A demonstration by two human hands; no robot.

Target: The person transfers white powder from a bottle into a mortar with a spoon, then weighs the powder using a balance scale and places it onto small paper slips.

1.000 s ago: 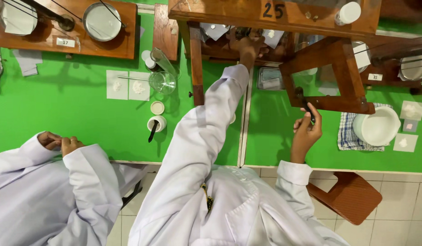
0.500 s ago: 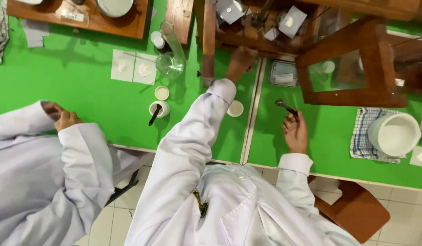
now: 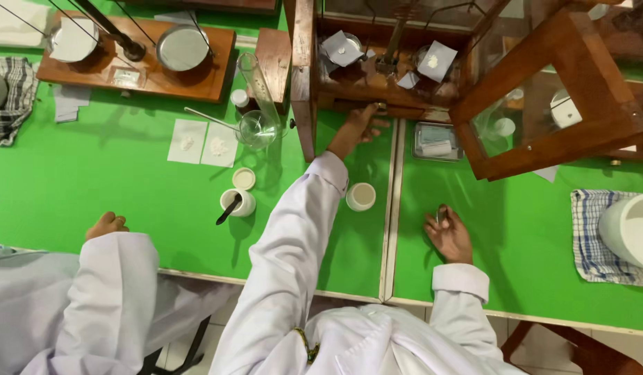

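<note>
At the top centre of the frame, over the green bench (image 3: 92, 180), the left hand (image 3: 360, 125) has now come onto the wooden balance case (image 3: 377, 90), fingers curled at its front edge, while the right hand (image 3: 448, 235) has dropped to mid-right, loosely closed round a small spatula (image 3: 438, 217).

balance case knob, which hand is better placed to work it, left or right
Left, probably. The left hand already reaches up to the front edge of the wooden balance case, fingers at the knob. The right hand rests low on the green table, apparently pinching a small tool.
</note>
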